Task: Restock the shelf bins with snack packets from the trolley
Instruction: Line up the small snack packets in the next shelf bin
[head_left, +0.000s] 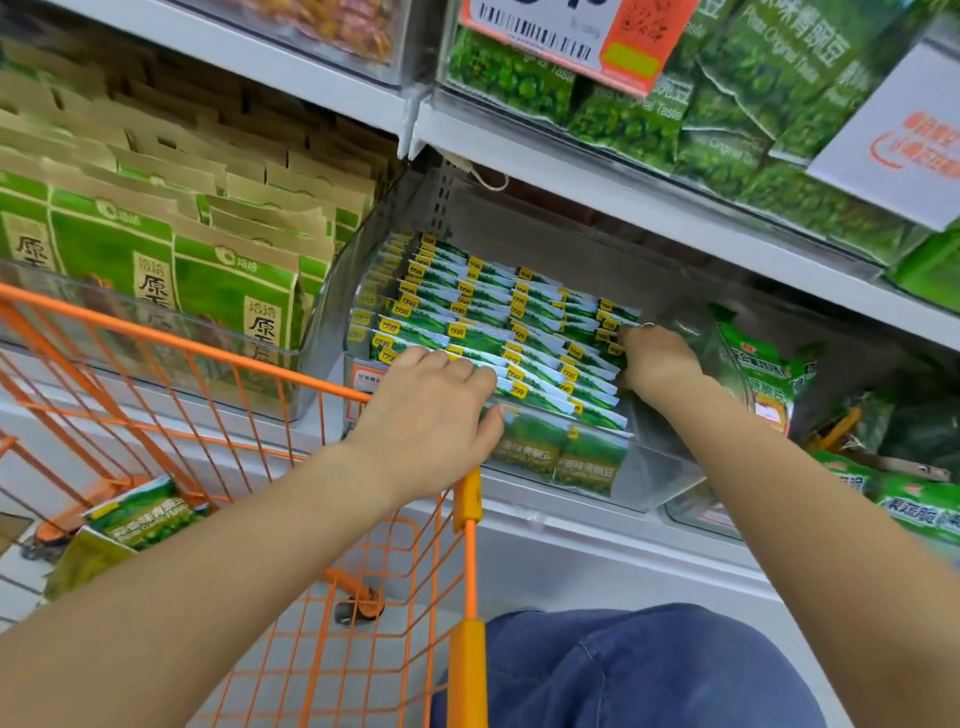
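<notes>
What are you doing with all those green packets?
A person is filling a clear shelf bin with green snack packets standing in rows. The left hand rests on the front packets, and the right hand reaches in at the right side of the rows, fingers among the packets. The orange trolley stands just below, with one green packet lying in it.

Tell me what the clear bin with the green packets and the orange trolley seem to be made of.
The clear shelf bin looks like rigid transparent plastic: packets show through its glossy front wall. The orange wire trolley looks like metal with a smooth orange coating, judging by its thin grid bars. The green snack packets seem glossy printed film, though paper cannot be ruled out.
</notes>
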